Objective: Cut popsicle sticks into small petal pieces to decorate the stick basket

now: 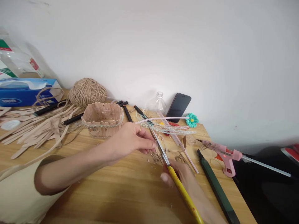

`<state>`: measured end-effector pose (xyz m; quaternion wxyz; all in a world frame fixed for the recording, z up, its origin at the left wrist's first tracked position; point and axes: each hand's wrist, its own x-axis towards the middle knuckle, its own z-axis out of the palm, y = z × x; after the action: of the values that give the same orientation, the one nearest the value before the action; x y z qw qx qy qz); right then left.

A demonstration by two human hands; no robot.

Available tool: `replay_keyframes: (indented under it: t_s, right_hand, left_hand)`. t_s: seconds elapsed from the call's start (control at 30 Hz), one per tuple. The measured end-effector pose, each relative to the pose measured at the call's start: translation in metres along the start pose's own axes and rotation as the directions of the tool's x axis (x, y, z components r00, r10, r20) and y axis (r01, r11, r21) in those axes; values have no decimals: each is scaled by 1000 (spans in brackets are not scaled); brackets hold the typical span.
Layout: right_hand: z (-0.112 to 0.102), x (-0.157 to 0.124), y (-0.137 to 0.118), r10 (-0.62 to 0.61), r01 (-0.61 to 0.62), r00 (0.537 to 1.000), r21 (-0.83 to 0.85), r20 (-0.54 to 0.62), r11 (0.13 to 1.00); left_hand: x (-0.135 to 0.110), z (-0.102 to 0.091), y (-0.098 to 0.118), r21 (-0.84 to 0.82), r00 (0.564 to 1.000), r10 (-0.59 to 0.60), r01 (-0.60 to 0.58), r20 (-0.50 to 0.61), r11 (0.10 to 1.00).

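Note:
My right hand (181,174) grips yellow-handled scissors (174,177) low at the middle right, blades pointing up-left. My left hand (132,140) reaches across from the left and pinches a thin white strip (163,118) together with glittery beaded trim (168,129) close to the blade tips. Small wood chips (156,157) lie on the wooden table (112,183) under the blades. A little basket of ice-cream sticks (102,118) with a beaded band stands just behind my left hand.
A heap of wooden sticks (35,127), a twine ball (87,91) and a blue tissue box (25,91) lie at the left. Black pens (127,113), a clear bottle (157,104), a phone (178,107) and a teal flower (192,120) sit by the wall. A pink glue gun (225,157) and a dark green tool (217,186) lie at the right edge.

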<state>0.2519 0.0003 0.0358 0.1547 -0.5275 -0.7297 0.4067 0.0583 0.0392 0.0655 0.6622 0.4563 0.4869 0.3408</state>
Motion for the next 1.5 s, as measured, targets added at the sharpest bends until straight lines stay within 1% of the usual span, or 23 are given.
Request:
replay_keyframes:
  t_s: [0.2, 0.33, 0.37, 0.47, 0.53, 0.63, 0.67, 0.77, 0.83, 0.97, 1.07, 1.17, 1.33, 1.5]
  right_hand:
    - [1, -1, 4, 41, -42, 999, -54, -18, 998]
    - [3, 2, 9, 38, -37, 999, 17, -33, 999]
    - [3, 3, 10, 22, -20, 999, 49, -38, 999]
    - [1, 3, 10, -78, 85, 996, 143, -51, 986]
    - [-1, 3, 9, -126, 129, 992, 167, -26, 978]
    - [-4, 0, 5, -112, 106, 993, 129, 43, 986]
    - [-5, -1, 4, -106, 100, 993, 105, 50, 989]
    - [-6, -6, 1, -103, 102, 994, 34, 22, 994]
    - [-5, -8, 0, -104, 104, 995, 13, 3, 994]
    - [-2, -7, -1, -113, 113, 993, 17, -29, 993]
    - [0, -3, 0, -110, 110, 994, 38, 2, 993]
    - [0, 0, 2, -110, 110, 994, 40, 19, 993]
    - [-1, -2, 2, -140, 140, 990, -3, -35, 990]
    - [-2, -6, -1, -122, 120, 991, -47, -56, 992]
  left_hand:
    - [0, -1, 0, 3, 1000, 11, -11, 7, 1000]
    - [0, -4, 1, -17, 999, 32, -32, 12, 999]
    - [0, -5, 2, -17, 999, 38, -38, 14, 999]
    - [-1, -7, 3, -2, 999, 52, -52, 18, 999]
    - [-1, -8, 4, 16, 998, 67, -67, 14, 998]
    - [-2, -9, 5, 40, 995, 92, -93, 24, 995]
    - [-2, -9, 5, 52, 995, 98, -99, 26, 994]
    - [-1, -9, 5, 88, 995, 101, -103, 22, 991]
    - [-1, -8, 5, 81, 995, 102, -103, 11, 991]
    - [1, -4, 2, -7, 994, 107, -108, -22, 994]
    - [2, -2, 1, -42, 993, 112, -113, -20, 993]
    - [1, 0, 1, -48, 994, 112, -113, -21, 992]
    - [-1, 2, 3, -34, 993, 108, -110, -55, 993]
    - [-2, 3, 2, -25, 991, 117, -118, -68, 993]
